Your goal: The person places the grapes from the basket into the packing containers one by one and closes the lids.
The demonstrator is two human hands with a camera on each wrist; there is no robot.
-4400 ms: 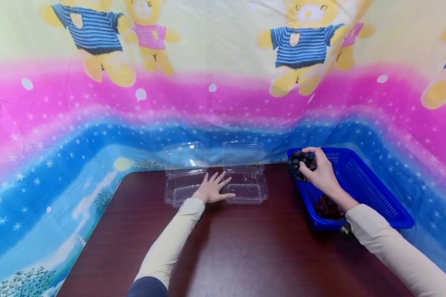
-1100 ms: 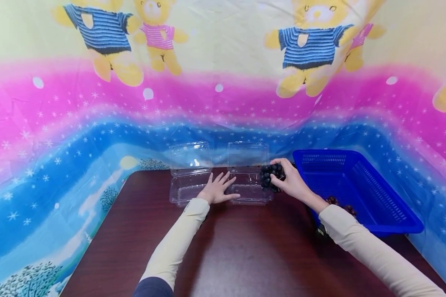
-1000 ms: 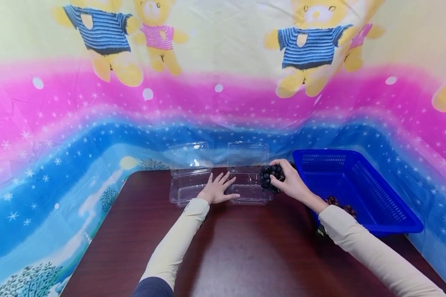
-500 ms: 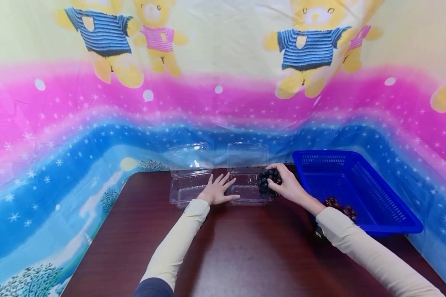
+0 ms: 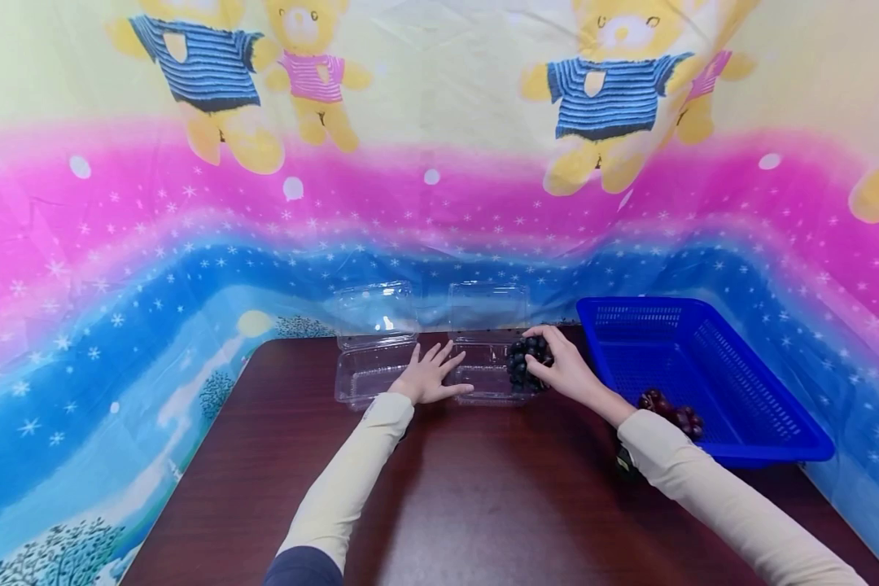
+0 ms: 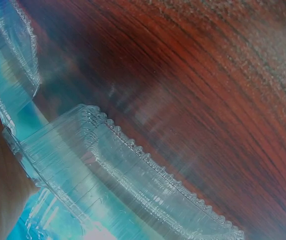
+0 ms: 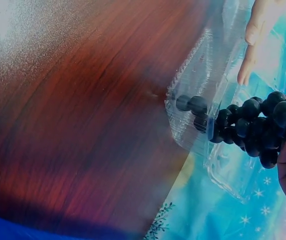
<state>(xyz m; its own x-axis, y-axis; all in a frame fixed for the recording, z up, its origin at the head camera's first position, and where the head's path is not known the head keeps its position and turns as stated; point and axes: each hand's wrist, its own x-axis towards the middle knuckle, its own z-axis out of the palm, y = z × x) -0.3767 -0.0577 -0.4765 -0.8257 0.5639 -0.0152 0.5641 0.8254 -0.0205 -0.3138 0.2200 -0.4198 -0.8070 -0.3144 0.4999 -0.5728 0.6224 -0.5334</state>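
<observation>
A bunch of dark grapes (image 5: 529,364) is held in my right hand (image 5: 571,370), thumb and fingers around its upper part. It overlaps the right end of the right clear plastic container (image 5: 487,378). In the right wrist view its lowest grapes (image 7: 197,104) show through that container's wall, below the rim. My left hand (image 5: 428,376) spreads its fingers across the adjoining sides of the right container and the left clear container (image 5: 369,378). Both lids, such as the left lid (image 5: 373,313), stand raised at the back. The left wrist view shows part of the left hand (image 6: 5,180) at a container's edge.
At the right stands a blue plastic basket (image 5: 769,391) with perforated sides, holding a bunch of reddish grapes (image 5: 670,413) near its front left corner. The dark wooden table (image 5: 469,505) meets a patterned cloth (image 5: 425,203) behind and at the sides.
My right hand has carried the dark grapes left, out of the basket, to the right container, and has lowered slightly in the last second. The left hand stays between the containers.
</observation>
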